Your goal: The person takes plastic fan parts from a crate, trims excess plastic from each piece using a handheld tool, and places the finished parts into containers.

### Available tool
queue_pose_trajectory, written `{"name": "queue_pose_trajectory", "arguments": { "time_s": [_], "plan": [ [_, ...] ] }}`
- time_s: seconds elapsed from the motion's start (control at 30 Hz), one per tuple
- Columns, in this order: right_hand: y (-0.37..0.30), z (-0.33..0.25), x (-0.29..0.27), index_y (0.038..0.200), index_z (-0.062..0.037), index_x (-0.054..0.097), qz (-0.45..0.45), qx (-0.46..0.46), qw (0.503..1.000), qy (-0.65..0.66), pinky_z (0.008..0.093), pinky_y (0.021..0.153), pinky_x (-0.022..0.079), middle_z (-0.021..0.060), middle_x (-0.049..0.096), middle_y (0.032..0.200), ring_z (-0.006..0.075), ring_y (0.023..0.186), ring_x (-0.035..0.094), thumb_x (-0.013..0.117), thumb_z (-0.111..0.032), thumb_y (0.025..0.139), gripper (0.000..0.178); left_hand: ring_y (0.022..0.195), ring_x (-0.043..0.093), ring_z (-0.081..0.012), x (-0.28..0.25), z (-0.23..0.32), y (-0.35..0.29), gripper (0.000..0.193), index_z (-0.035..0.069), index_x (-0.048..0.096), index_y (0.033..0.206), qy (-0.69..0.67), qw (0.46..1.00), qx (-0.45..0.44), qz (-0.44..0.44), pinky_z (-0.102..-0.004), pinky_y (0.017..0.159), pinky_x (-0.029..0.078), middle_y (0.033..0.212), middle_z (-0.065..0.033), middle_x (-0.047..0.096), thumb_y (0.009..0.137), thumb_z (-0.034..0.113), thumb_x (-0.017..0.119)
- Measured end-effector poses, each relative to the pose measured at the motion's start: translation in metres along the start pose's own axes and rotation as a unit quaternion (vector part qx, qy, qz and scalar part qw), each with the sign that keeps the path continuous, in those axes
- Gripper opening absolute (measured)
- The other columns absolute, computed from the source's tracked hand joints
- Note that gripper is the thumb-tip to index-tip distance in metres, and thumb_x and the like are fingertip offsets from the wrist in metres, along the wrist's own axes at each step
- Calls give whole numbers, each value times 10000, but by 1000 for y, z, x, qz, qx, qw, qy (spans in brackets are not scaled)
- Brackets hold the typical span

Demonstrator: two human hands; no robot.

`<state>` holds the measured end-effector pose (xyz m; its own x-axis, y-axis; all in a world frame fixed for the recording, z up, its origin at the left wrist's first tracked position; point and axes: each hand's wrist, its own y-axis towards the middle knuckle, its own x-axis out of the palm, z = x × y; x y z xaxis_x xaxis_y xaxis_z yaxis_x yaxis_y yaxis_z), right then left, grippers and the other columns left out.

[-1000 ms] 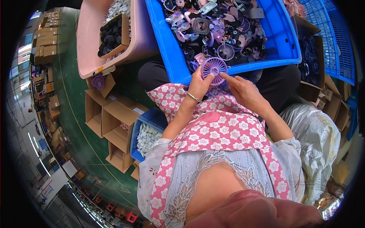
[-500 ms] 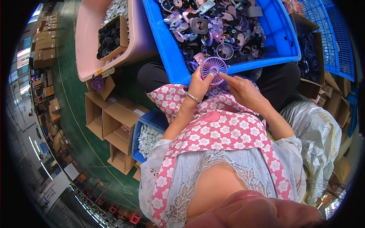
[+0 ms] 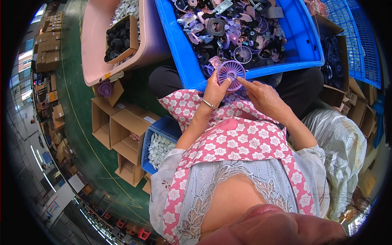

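A round purple fan grille (image 3: 236, 69) with radial spokes is in my left hand (image 3: 213, 90), thumb across its front and fingers behind. My right hand (image 3: 263, 96) reaches in from the right, index finger stretched out and its tip touching the grille near the middle. The other right fingers are curled loosely, partly hidden, with nothing visible in them. Just beyond the hands is a large blue bin (image 3: 261, 72) heaped with mixed plastic parts in purple, pink, black and white. Another spoked grille (image 3: 242, 54), pale in colour, lies on the heap.
At the far left a pink tub (image 3: 92, 49) holds white parts and a carton of black parts (image 3: 118, 43). Cardboard boxes (image 3: 126, 122) and a small blue basket of white pieces (image 3: 161, 149) stand at my left. To my right are a white plastic sack (image 3: 339, 143) and a blue crate (image 3: 355, 45).
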<state>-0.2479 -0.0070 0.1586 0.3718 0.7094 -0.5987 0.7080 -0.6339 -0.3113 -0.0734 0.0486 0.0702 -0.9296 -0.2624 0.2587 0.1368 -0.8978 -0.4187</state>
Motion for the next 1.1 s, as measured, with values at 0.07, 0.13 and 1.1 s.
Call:
{"name": "queue_pose_trajectory", "arguments": {
  "time_s": [0.07,0.13,1.1],
  "plan": [
    [0,2,1,1255,-69,463,3,0,1000,-2,466,688,449,225,584,885,391,788,576,488,-52,846,410,910,579,-123,0,0,0,375,-9,471,1192,-10,1000,-7,7,-259,789,504,1035,-77,600,826,23,545],
    [0,4,3,1274,-97,460,8,-2,1000,-3,454,686,453,212,583,871,377,772,579,494,-37,836,443,928,609,-175,-3,-3,1,341,19,450,1195,18,1000,4,-7,-323,755,564,1069,-87,573,862,27,522],
    [85,-36,-59,1169,17,533,-329,107,931,-119,361,486,504,230,610,697,273,549,623,431,17,782,400,886,619,-203,3,0,27,380,15,389,1215,-83,979,-98,-159,-349,642,598,1077,-110,550,865,49,535]
  ]
}}
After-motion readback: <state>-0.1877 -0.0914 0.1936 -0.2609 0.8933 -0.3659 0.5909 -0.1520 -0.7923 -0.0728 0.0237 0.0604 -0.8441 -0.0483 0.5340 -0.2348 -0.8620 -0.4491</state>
